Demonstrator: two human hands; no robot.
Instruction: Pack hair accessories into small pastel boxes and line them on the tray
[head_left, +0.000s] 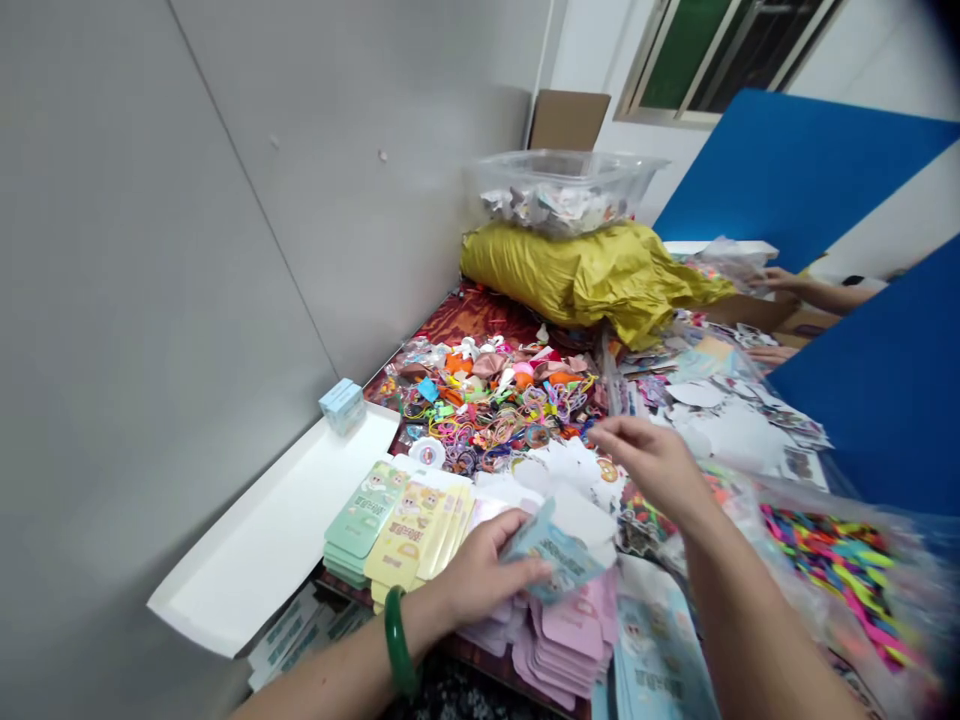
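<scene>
My left hand (491,565), with a green bangle (400,640) at the wrist, is closed on a light-blue printed packet (555,555), slightly blurred, its top edge raised. Beneath it lie stacks of pink packets (574,640), with yellow packets (409,530) and green packets (367,510) to the left and more blue packets (656,640) at the right. My right hand (649,455) hovers with fingertips pinched at the edge of a pile of colourful hair ties (495,400). What the fingertips hold, if anything, I cannot make out. White cut-out cards (566,465) lie just below that hand.
A long white tray (277,530) with a small blue box (343,405) lies by the grey wall. Behind are a yellow sack (562,275) and a clear bin (566,190). A bag of bright pieces (840,570) is at right. Another person's hand (780,280) works beyond blue panels (795,180).
</scene>
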